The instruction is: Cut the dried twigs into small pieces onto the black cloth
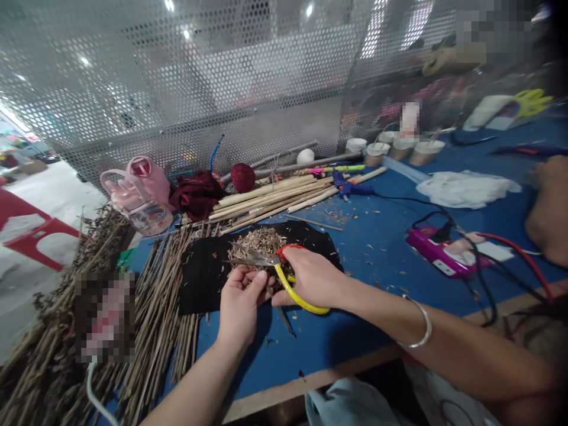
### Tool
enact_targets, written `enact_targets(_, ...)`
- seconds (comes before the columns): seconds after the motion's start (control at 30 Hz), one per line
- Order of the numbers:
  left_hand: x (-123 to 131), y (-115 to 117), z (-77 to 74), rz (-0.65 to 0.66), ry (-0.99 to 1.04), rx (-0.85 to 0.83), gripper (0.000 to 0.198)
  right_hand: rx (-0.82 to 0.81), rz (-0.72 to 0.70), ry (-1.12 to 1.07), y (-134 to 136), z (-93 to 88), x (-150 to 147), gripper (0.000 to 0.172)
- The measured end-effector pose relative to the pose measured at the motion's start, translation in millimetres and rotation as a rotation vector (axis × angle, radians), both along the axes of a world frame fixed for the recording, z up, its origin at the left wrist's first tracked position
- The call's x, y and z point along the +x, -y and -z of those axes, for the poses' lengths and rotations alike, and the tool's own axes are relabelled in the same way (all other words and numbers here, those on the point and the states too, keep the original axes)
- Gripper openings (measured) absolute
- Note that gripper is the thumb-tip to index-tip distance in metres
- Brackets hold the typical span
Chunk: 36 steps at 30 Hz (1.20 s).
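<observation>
My right hand [315, 275] grips a pair of scissors [302, 300] with red and yellow handles. Their blades point left over a heap of small dry plant cuttings [260, 239]. Just below the blades, my left hand [239, 299] has its thumb and fingers pinched on a thin dried stem [286, 322], whose dark end slants down toward the table edge. Its other end is hidden among the fingers and blades. The heap lies on a black cloth [199, 278] spread over the blue table [373, 248].
Long dry stalks [155, 313] cover the left side. Behind the cloth are peeled sticks [266, 198], a blue glue gun [348, 186] and a pink bottle [148, 183]. Cups [402, 148], a purple power strip [437, 251] with cables and another person's blurred hand [550, 207] are at right.
</observation>
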<state>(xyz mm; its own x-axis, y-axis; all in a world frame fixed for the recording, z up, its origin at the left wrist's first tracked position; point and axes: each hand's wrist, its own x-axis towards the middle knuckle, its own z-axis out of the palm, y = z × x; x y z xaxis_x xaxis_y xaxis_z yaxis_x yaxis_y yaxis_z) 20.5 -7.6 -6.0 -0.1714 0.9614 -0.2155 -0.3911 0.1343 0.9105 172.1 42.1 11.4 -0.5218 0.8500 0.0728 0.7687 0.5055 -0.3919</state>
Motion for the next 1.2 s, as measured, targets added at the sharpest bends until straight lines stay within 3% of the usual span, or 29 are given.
enact_targets(0.13,-0.1,0.9,0.7,-0.004,0.002,-0.002,0.03,0.023,0.021,-0.004,1.7,4.4,-3.5,0.068)
enact_targets(0.67,0.0,-0.7,1.8,-0.002,-0.005,-0.093,0.037,-0.164,0.049,0.11,-2.9,7.7,-3.6,0.059)
enact_targets(0.9,-1.3,-3.0,2.7,-0.024,-0.066,-0.083,0.036,-0.042,0.017,0.144,-4.8,1.8,3.2,0.064)
enact_targets(1.2,-1.6,-2.8,3.3,-0.066,-0.096,-0.054,0.038,-0.035,0.017,0.094,2.2,3.1,-4.4,0.067)
